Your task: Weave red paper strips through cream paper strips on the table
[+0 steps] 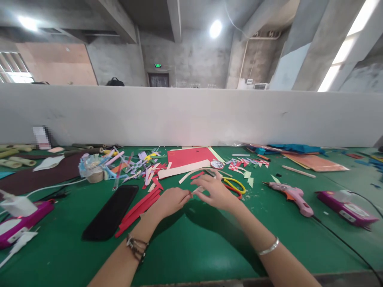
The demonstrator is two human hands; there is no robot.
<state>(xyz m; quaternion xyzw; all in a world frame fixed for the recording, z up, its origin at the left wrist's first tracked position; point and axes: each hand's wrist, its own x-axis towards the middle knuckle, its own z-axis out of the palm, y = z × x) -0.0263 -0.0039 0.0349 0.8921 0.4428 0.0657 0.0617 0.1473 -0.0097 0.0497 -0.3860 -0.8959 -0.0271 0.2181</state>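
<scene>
My left hand (172,203) has its fingertips closed in a pinch at one end of a small pale paper strip (198,190). My right hand (218,192) bends over the strip from the other side, thumb and fingers around it and partly hiding it. The two hands nearly meet above the green table. Just beyond the right hand lie scissors (235,185) with yellow and red handles. Several red paper strips (140,209) rest beside my left wrist. Behind the hands are a red paper sheet (188,156) and a long cream strip (182,170).
A black phone (110,213) lies at left, near a purple power strip (18,225). Woven paper scraps (137,165) cluster behind it. On the right are a pink glue gun (291,195) and another purple power strip (347,209). A pale partition (191,115) closes the back.
</scene>
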